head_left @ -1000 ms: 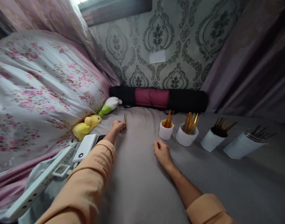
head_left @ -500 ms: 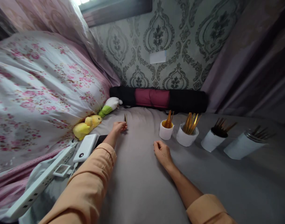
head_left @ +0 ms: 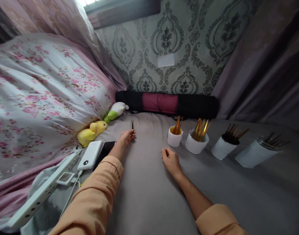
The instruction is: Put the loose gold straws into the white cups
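Observation:
My left hand [head_left: 126, 137] is closed, its fingertips pinched at the lower end of a few thin, pointed strips [head_left: 132, 124] that stick up above the grey sheet. Their exact kind is too small to tell. My right hand [head_left: 172, 161] lies on the sheet with its fingers curled in, and nothing shows in it. Just beyond it stands a small white cup [head_left: 174, 140] of orange-gold strips [head_left: 177, 123]. To its right is a wider white cup [head_left: 196, 147] holding golden strips [head_left: 200, 130]. Two taller white containers, one [head_left: 221, 149] and another [head_left: 254, 154], hold darker strips.
A black and maroon rolled bag [head_left: 160, 102] lies along the wall. Plush toys, one yellow [head_left: 90, 133] and one green-white [head_left: 116, 110], rest at the left. Nearer are a white power bank [head_left: 90, 154], a black phone-like slab [head_left: 105, 150] and a power strip [head_left: 45, 191].
My left hand has shifted slightly toward me and to the right, its back turned more into view. The strips at its fingertips stay upright. My right hand has not moved.

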The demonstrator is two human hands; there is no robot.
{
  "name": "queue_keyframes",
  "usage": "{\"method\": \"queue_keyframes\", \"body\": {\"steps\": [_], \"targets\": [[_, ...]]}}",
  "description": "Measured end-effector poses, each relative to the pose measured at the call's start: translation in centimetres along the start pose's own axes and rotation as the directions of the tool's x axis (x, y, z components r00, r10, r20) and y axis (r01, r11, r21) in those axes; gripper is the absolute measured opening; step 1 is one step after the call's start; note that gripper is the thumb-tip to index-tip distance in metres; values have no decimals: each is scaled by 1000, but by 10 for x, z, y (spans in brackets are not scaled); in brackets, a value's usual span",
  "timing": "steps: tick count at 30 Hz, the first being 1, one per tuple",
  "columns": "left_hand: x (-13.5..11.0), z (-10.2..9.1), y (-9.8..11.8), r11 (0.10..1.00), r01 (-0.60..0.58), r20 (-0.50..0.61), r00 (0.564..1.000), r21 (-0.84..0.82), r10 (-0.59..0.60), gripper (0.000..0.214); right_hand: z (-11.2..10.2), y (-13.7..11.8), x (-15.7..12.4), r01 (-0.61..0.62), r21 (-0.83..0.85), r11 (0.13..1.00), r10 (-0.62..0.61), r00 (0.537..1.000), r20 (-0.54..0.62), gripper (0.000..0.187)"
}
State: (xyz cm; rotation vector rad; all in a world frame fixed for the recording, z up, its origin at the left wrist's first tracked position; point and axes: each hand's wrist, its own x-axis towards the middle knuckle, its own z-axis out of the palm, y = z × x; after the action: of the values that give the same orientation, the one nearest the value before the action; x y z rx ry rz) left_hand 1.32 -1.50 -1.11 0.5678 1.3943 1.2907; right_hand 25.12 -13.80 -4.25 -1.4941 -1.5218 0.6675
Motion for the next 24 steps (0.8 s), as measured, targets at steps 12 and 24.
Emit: {"method": "queue_keyframes", "body": {"steps": [12, 24], "targets": [[-20, 5, -7, 992, 26, 92, 996, -125, -14, 9, 0, -1, 0, -7, -9, 1000, 7, 1000, 1, 29], [-39, 7, -24, 979, -25, 158, 986, -204, 58, 10, 1, 3, 1, 4, -12, 1000, -4, 1000, 1, 31]]}}
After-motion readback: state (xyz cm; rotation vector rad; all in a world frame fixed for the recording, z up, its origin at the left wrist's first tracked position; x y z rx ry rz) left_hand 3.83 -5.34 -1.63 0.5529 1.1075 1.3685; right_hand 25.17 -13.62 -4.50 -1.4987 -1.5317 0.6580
